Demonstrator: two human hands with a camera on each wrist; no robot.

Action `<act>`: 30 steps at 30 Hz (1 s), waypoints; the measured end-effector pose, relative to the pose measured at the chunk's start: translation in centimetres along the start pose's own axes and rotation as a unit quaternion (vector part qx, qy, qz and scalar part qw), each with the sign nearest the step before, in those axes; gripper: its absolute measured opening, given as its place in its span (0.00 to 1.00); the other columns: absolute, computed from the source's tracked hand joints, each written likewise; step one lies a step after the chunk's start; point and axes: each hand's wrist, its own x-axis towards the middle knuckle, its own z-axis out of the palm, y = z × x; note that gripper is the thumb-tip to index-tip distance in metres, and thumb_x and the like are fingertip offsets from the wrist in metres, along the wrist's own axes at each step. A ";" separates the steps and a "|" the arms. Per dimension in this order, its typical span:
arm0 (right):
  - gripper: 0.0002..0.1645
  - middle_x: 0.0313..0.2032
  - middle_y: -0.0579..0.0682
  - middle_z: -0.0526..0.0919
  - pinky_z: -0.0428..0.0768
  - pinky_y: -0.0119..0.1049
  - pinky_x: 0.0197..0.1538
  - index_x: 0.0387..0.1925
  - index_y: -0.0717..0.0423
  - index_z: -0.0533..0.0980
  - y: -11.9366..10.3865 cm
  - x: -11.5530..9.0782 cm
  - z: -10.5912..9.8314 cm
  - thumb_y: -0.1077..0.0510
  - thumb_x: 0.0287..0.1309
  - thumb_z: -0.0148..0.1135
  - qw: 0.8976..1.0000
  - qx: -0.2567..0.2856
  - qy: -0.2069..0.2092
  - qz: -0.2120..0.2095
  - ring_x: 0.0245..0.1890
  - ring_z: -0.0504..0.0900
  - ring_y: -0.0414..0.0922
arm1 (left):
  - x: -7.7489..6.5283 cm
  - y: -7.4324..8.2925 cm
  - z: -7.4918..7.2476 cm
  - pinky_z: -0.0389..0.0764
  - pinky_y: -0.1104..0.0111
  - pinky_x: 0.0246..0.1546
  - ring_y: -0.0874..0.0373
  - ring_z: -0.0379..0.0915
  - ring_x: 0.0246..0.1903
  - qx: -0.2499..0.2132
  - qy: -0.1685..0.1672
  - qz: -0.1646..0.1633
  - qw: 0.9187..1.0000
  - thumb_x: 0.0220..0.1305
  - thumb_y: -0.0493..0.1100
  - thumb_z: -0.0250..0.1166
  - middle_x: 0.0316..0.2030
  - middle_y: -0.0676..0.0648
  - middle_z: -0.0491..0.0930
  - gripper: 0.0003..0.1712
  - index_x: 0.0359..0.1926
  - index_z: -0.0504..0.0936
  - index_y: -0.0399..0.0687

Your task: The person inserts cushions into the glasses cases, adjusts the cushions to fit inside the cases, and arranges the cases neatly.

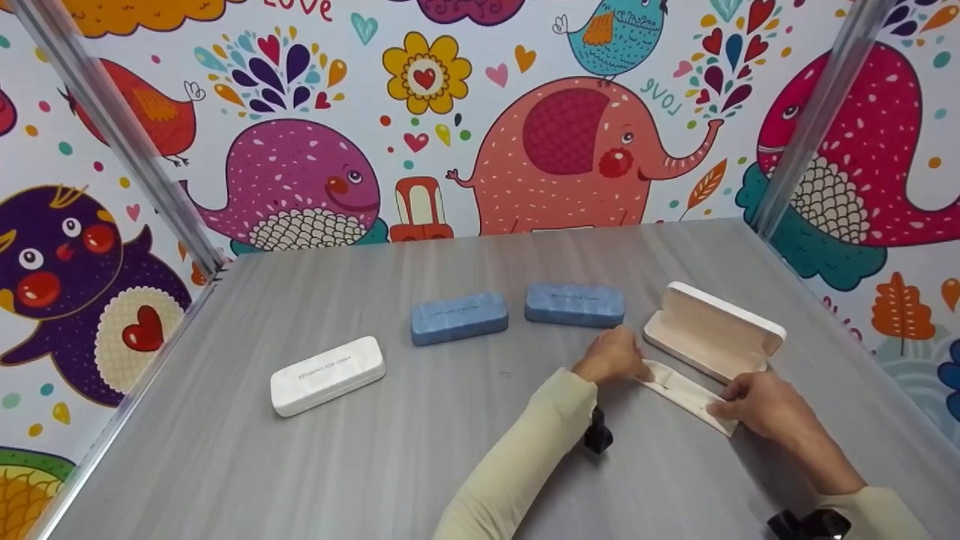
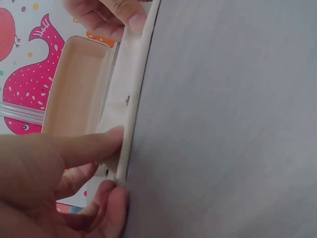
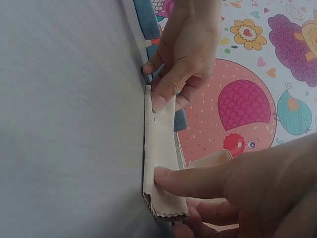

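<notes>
A cream cleaning cloth (image 1: 686, 391), folded into a narrow strip, lies in front of an open white glasses case (image 1: 716, 330) with a beige lining. My left hand (image 1: 613, 355) pinches the strip's left end between thumb and fingers. At the other end my right hand (image 1: 776, 411) holds the cloth, its thumb on top and its fingers at the far side. Zigzag-cut edges of the folded cloth (image 3: 163, 148) show in the right wrist view, close to the right thumb. The case's lined interior (image 2: 77, 89) appears behind the cloth in the left wrist view, with nothing visible in it.
Two blue glasses cases, one (image 1: 574, 304) just beyond my left hand and another (image 1: 459, 319) further left, sit closed on the grey table (image 1: 300, 480). A closed white case (image 1: 328, 376) lies at the left. Patterned panels (image 1: 315, 180) stand around the table.
</notes>
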 end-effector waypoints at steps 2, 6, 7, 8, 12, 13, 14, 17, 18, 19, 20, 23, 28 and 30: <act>0.20 0.27 0.52 0.78 0.68 0.37 0.31 0.34 0.63 0.80 0.1 0.0 -0.1 0.49 0.55 0.74 1.000 0.011 -0.008 -0.005 0.31 0.73 0.47 | 0.1 -0.3 -0.2 0.64 0.74 0.24 0.65 0.63 0.22 -0.029 -0.010 0.016 0.999 0.50 0.40 0.79 0.19 0.57 0.70 0.15 0.21 0.78 0.48; 0.19 0.25 0.48 0.73 0.68 0.35 0.31 0.30 0.59 0.78 0.5 0.0 -0.5 0.47 0.56 0.73 0.999 0.035 -0.026 -0.027 0.30 0.71 0.45 | 0.3 -0.9 -0.9 0.70 0.75 0.23 0.65 0.68 0.21 -0.113 -0.050 0.046 0.991 0.55 0.39 0.76 0.19 0.57 0.71 0.16 0.21 0.76 0.49; 0.20 0.25 0.47 0.72 0.69 0.35 0.31 0.31 0.59 0.77 0.6 0.1 -0.7 0.47 0.58 0.72 0.998 0.050 -0.034 -0.033 0.30 0.71 0.44 | 0.4 -1.1 -1.1 0.74 0.74 0.25 0.64 0.71 0.22 -0.143 -0.063 0.048 0.987 0.56 0.39 0.76 0.20 0.56 0.72 0.15 0.22 0.76 0.49; 0.20 0.26 0.46 0.72 0.70 0.34 0.31 0.32 0.59 0.77 0.8 0.1 -0.9 0.46 0.59 0.71 0.996 0.066 -0.044 -0.035 0.30 0.71 0.43 | 0.5 -1.3 -1.2 0.79 0.72 0.27 0.61 0.76 0.24 -0.177 -0.078 0.048 0.980 0.57 0.38 0.75 0.21 0.55 0.74 0.15 0.24 0.76 0.48; 0.19 0.29 0.44 0.72 0.74 0.32 0.34 0.37 0.61 0.76 1.4 0.3 -1.7 0.46 0.67 0.63 0.987 0.133 -0.080 -0.041 0.29 0.74 0.40 | 0.7 -1.7 -1.6 0.88 0.58 0.37 0.47 0.86 0.33 -0.289 -0.128 0.032 0.948 0.60 0.36 0.72 0.26 0.49 0.78 0.11 0.31 0.76 0.46; 0.19 0.29 0.44 0.71 0.74 0.31 0.35 0.38 0.61 0.76 1.5 0.3 -1.8 0.47 0.68 0.61 0.985 0.144 -0.085 -0.041 0.30 0.74 0.39 | 0.8 -1.8 -1.6 0.88 0.57 0.38 0.46 0.86 0.34 -0.304 -0.133 0.026 0.943 0.60 0.36 0.72 0.27 0.48 0.79 0.10 0.32 0.76 0.45; 0.19 0.29 0.44 0.71 0.74 0.31 0.35 0.38 0.60 0.75 1.6 0.4 -1.8 0.47 0.69 0.60 0.983 0.154 -0.087 -0.036 0.30 0.74 0.39 | 0.8 -1.8 -1.5 0.88 0.56 0.38 0.46 0.86 0.32 -0.315 -0.136 0.021 0.939 0.61 0.35 0.71 0.28 0.48 0.78 0.10 0.33 0.76 0.45; 0.17 0.29 0.42 0.73 0.73 0.30 0.34 0.39 0.60 0.75 1.9 0.6 -1.7 0.47 0.70 0.59 0.978 0.185 -0.087 -0.037 0.30 0.73 0.38 | 0.9 -1.6 -1.3 0.88 0.57 0.36 0.50 0.82 0.25 -0.337 -0.126 0.007 0.933 0.61 0.33 0.70 0.28 0.47 0.77 0.09 0.34 0.77 0.44; 0.16 0.29 0.42 0.75 0.73 0.30 0.34 0.39 0.59 0.75 1.9 0.7 -1.7 0.48 0.70 0.60 0.976 0.198 -0.085 -0.038 0.30 0.73 0.38 | 0.9 -1.5 -1.2 0.88 0.57 0.36 0.51 0.81 0.23 -0.347 -0.119 0.004 0.930 0.61 0.32 0.70 0.27 0.47 0.77 0.09 0.34 0.76 0.44; 0.15 0.28 0.41 0.77 0.74 0.30 0.33 0.39 0.59 0.75 1.9 0.8 -1.6 0.50 0.69 0.60 0.973 0.210 -0.083 -0.041 0.29 0.74 0.37 | 1.0 -1.4 -1.1 0.88 0.57 0.35 0.52 0.79 0.22 -0.358 -0.112 0.003 0.927 0.61 0.31 0.70 0.27 0.47 0.77 0.09 0.34 0.76 0.43; 0.13 0.27 0.40 0.79 0.74 0.30 0.32 0.38 0.58 0.75 2.0 0.8 -1.6 0.51 0.69 0.61 0.971 0.221 -0.082 -0.044 0.28 0.74 0.36 | 1.1 -1.3 -1.0 0.88 0.57 0.34 0.52 0.78 0.21 -0.371 -0.105 0.000 0.923 0.61 0.30 0.69 0.27 0.46 0.76 0.09 0.34 0.76 0.43; 0.09 0.25 0.37 0.82 0.74 0.30 0.30 0.37 0.56 0.76 2.1 1.1 -1.5 0.54 0.67 0.63 0.966 0.242 -0.073 -0.052 0.25 0.74 0.35 | 1.4 -1.1 -0.7 0.88 0.58 0.33 0.52 0.77 0.22 -0.406 -0.089 -0.005 0.910 0.59 0.26 0.69 0.28 0.46 0.75 0.11 0.37 0.77 0.41; 0.10 0.24 0.36 0.78 0.76 0.31 0.29 0.40 0.55 0.77 2.3 1.6 -1.8 0.54 0.64 0.67 0.964 0.256 -0.067 -0.037 0.24 0.75 0.36 | 1.9 -0.8 -0.5 0.88 0.57 0.37 0.52 0.78 0.25 -0.445 -0.085 -0.012 0.891 0.55 0.22 0.69 0.29 0.44 0.76 0.16 0.42 0.80 0.40; 0.11 0.25 0.36 0.79 0.77 0.31 0.30 0.42 0.54 0.77 2.4 1.8 -2.0 0.54 0.63 0.68 0.960 0.270 -0.070 -0.029 0.24 0.75 0.36 | 2.1 -0.7 -0.5 0.88 0.55 0.40 0.52 0.78 0.26 -0.453 -0.089 -0.011 0.887 0.53 0.21 0.69 0.28 0.44 0.77 0.18 0.43 0.81 0.41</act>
